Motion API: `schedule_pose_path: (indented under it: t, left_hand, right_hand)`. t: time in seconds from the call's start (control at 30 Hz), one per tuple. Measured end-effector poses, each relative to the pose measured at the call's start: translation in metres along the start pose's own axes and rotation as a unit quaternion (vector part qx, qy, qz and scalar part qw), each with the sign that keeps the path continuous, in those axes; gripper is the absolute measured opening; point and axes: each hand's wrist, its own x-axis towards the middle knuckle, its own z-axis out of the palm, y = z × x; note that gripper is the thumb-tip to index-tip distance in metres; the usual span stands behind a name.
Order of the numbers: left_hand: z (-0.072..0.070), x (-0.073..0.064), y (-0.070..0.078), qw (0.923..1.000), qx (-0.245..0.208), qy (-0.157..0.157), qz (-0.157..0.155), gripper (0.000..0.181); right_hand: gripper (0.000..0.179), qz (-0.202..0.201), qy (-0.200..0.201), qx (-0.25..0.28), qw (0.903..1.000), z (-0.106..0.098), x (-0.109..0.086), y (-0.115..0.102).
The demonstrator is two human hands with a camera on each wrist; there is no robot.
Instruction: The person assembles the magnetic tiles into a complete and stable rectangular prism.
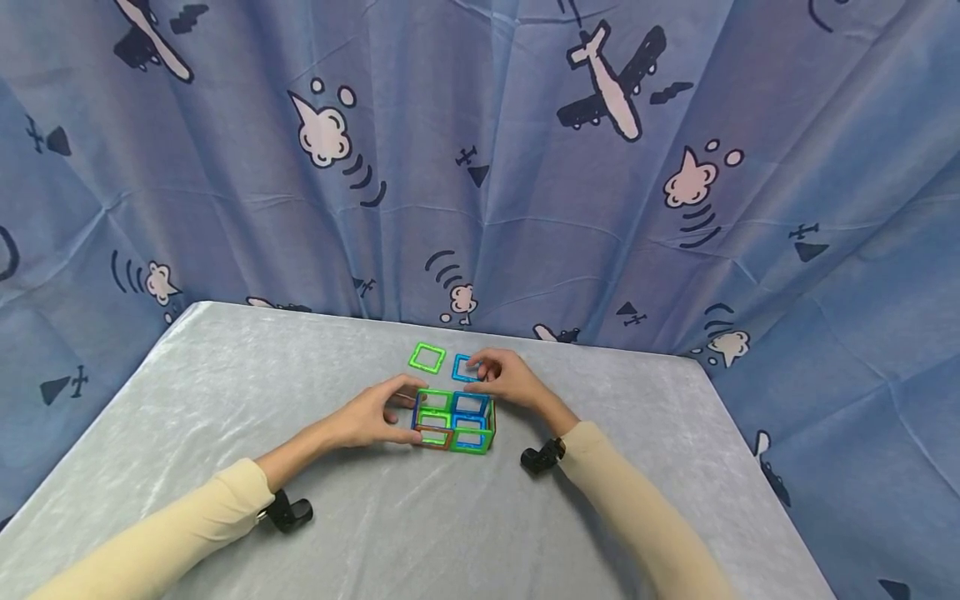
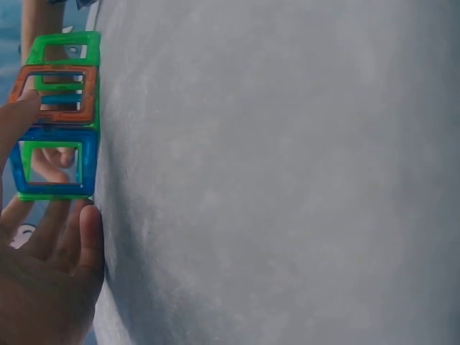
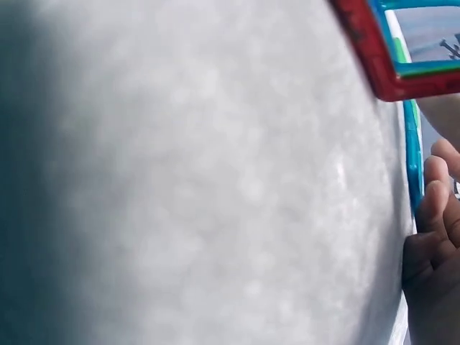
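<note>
A box-shaped build of magnetic tile frames [image 1: 471,430], in green, blue and orange, stands on the table. My left hand [image 1: 367,416] holds its left end. In the left wrist view the thumb lies on the orange tile [image 2: 89,97], and the fingers are by the dark blue tile [image 2: 88,162]. Behind the build, my right hand [image 1: 513,379] has bent fingers at a loose blue tile [image 1: 458,367], its thumb near the build's back edge. Whether the fingertips touch that tile is hidden. A red tile [image 3: 384,83] of the build shows in the right wrist view.
A loose green square tile [image 1: 427,357] lies behind the build, left of the blue one. The table has a pale grey cloth [image 1: 360,525]. A blue curtain with airplane prints [image 1: 420,167] hangs along the table's far edge. Each wrist carries a black camera [image 1: 542,457].
</note>
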Motion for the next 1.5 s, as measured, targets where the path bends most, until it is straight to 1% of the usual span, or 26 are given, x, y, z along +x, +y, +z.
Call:
schedule_pose_path:
  t: [0.1,0.17,0.37,0.57,0.7,0.9,1.07,1.3,1.5]
  left_hand:
    - [0.000,0.000,0.000,1.0000,0.002,-0.001,0.001,0.073]
    - [0.000,0.000,0.000,1.0000,0.002,-0.002,0.002,0.073]
    - [0.000,0.000,-0.002,1.0000,-0.001,-0.004,0.001,0.072]
    - [0.000,0.000,-0.003,1.0000,0.000,-0.005,0.002,0.073]
    - [0.001,0.000,-0.003,1.0000,-0.001,-0.005,0.001,0.072]
    - [0.001,0.000,-0.003,1.0000,-0.004,-0.004,-0.003,0.072]
    - [0.000,0.000,-0.002,1.0000,-0.005,-0.004,-0.004,0.071]
    - [0.000,0.000,-0.003,1.0000,0.003,-0.001,0.003,0.071]
    - [0.000,0.001,-0.003,1.0000,0.008,0.002,-0.003,0.072]
  right_hand:
    - [0.033,0.011,-0.008,-0.015,0.9998,0.001,0.003,0.000]
    - [0.031,0.015,-0.006,-0.022,0.9996,0.003,0.006,0.012]
    - [0.023,0.021,-0.007,-0.039,0.9990,0.004,0.009,0.014]
    - [0.010,0.009,-0.008,-0.056,0.9984,0.003,0.009,0.009]
    - [0.006,-0.003,-0.006,-0.063,0.9980,0.002,0.008,0.008]
    - [0.006,-0.001,-0.002,-0.049,0.9988,0.001,0.005,0.010]
    - [0.006,0.002,0.011,-0.038,0.9992,-0.002,0.000,0.011]
    - [0.006,0.000,0.036,-0.005,0.9993,-0.006,-0.009,0.009]
    - [0.005,-0.005,0.048,0.006,0.9988,-0.008,-0.017,0.007]
